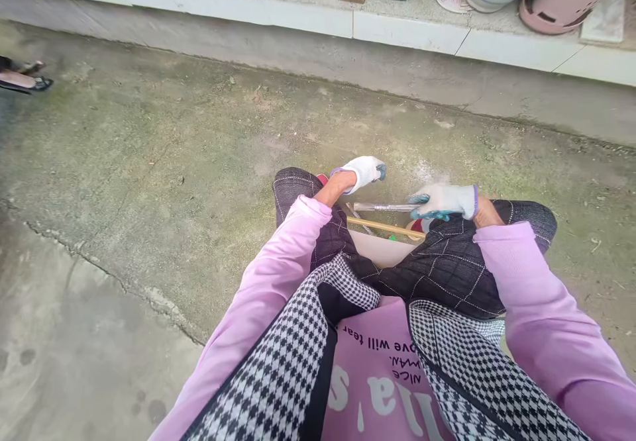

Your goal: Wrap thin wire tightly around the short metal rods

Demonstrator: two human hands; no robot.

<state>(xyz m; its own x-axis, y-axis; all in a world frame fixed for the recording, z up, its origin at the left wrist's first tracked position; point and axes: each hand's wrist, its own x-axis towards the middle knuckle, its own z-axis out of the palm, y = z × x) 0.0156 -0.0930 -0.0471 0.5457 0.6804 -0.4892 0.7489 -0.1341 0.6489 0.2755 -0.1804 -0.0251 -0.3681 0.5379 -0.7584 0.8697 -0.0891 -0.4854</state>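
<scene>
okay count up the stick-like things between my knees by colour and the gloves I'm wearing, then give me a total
White work gloves: 2, left hand, right hand
Silver metal rod: 1, held in the right hand
Yellow wooden stick: 1, lying below the rod
Total: 4

Clad in pale pink long sleeves [268, 289] under a black-and-white houndstooth vest [293, 368]. White knit gloves with teal-coated fingertips and purple cuffs on left hand [362, 171] and right hand [444, 201]. Dark quilted trousers [447, 269] with thin pale checks. Pink apron [377, 375] lettered in white and black.
</scene>
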